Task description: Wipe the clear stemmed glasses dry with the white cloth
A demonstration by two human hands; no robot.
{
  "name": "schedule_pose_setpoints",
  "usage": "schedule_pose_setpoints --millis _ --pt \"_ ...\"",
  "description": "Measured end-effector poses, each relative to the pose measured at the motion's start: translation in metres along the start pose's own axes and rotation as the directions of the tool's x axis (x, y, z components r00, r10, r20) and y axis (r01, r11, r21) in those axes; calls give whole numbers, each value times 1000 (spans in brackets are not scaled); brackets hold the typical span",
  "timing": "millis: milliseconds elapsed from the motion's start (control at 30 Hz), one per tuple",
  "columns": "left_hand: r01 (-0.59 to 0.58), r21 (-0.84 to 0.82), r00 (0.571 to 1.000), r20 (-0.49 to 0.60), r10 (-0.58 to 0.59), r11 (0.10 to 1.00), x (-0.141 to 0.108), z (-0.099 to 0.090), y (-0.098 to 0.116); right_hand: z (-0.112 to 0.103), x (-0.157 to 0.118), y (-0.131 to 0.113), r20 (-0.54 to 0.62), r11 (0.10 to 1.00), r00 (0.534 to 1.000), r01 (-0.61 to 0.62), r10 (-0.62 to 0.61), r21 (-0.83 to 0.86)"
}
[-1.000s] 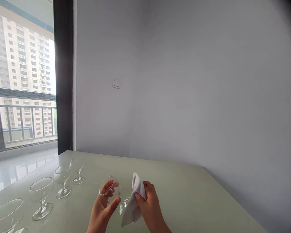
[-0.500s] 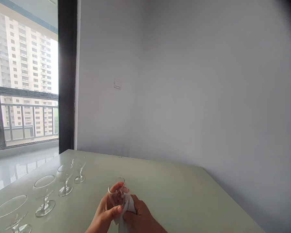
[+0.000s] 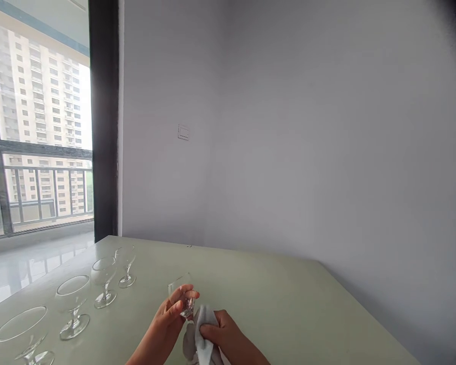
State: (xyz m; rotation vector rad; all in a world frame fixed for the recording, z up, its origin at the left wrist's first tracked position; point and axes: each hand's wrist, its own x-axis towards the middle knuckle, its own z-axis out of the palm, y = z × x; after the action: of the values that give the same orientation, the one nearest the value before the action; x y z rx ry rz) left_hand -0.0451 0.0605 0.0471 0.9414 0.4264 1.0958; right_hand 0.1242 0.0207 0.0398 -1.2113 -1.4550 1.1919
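Glass in the left hand, cloth in the right, low over the bench's near edge.

Nearest, the right hand [image 3: 228,339] is closed around a bunched white cloth [image 3: 201,342], fingers curled over its top fold. Just left of it and a little higher, the left hand [image 3: 171,317] pinches the bowl of a small stemmed glass [image 3: 182,296] between thumb and fingertips. The glass is roughly upright with its rim tipped slightly away, its long axis running down toward the cloth, which sits just beside and below the bowl, around where the stem must be; whether cloth and glass touch cannot be told. Farther off, four more glasses stand upright along the left edge of the bench [image 3: 289,304], the closest [image 3: 25,332] at the near left corner, the last [image 3: 125,263] toward the far left corner. Behind them are a grey wall and a window.
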Motion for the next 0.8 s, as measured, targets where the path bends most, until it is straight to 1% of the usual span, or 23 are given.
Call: schedule_pose_setpoints --millis 67,100,133,167,200,233,267,300,333,367,400,467,500,533,600,633,733,767,800 --pt "-17 63 994 -102 23 998 4 -4 -1 3 1 -4 -2 967 993 114 -117 -226" --pt "-20 89 987 -157 34 996 6 -6 -2 6 3 -3 -8 923 982 177 -191 -341" --pt "-24 107 976 -214 46 994 7 -8 -3 10 5 1 -27 839 952 256 -306 -480" --pt "-32 116 960 -274 63 993 9 -10 -4 14 7 6 -25 722 900 333 -435 -606" --pt "-42 117 940 -331 79 992 10 -12 -5 18 10 13 -7 597 831 394 -556 -699" --pt "-56 112 922 -376 94 992 12 -14 -6 21 12 20 26 483 757 442 -653 -756" --pt "-75 102 905 -411 111 992 12 -15 -7 24 13 27 50 400 690 475 -722 -784" --pt "-97 91 893 -431 127 991 13 -16 -7 26 14 32 42 367 645 486 -763 -793" --pt "-121 81 887 -439 144 989 13 -16 -7 27 15 36 -8 391 628 474 -778 -789" --pt "-146 72 883 -441 162 987 12 -15 -7 27 15 38 -97 466 636 444 -765 -765" --pt "-168 61 881 -438 178 984 11 -13 -7 26 14 38 -208 573 661 401 -721 -715" --pt "-196 32 883 -429 191 980 9 -9 -7 24 14 38 -431 801 720 292 -543 -522" --pt "-203 12 888 -418 189 979 8 -7 -7 24 14 37 -490 874 748 249 -447 -417" --pt "-206 -10 895 -408 184 979 7 -4 -7 25 14 37 -511 916 774 222 -374 -334" --pt "-203 -47 902 -396 169 978 5 0 -7 33 14 37 -493 951 818 200 -295 -237" --pt "-202 -52 903 -396 166 978 5 1 -8 38 14 39 -491 961 830 180 -263 -210" --pt "-194 -5 895 -410 175 981 4 3 -7 54 16 43 -544 987 830 46 -124 -155" --pt "-194 28 891 -414 188 981 4 3 -7 57 16 45 -542 989 835 15 -94 -147" --pt "-194 64 888 -413 203 979 4 3 -6 59 16 48 -515 989 853 12 -87 -147"
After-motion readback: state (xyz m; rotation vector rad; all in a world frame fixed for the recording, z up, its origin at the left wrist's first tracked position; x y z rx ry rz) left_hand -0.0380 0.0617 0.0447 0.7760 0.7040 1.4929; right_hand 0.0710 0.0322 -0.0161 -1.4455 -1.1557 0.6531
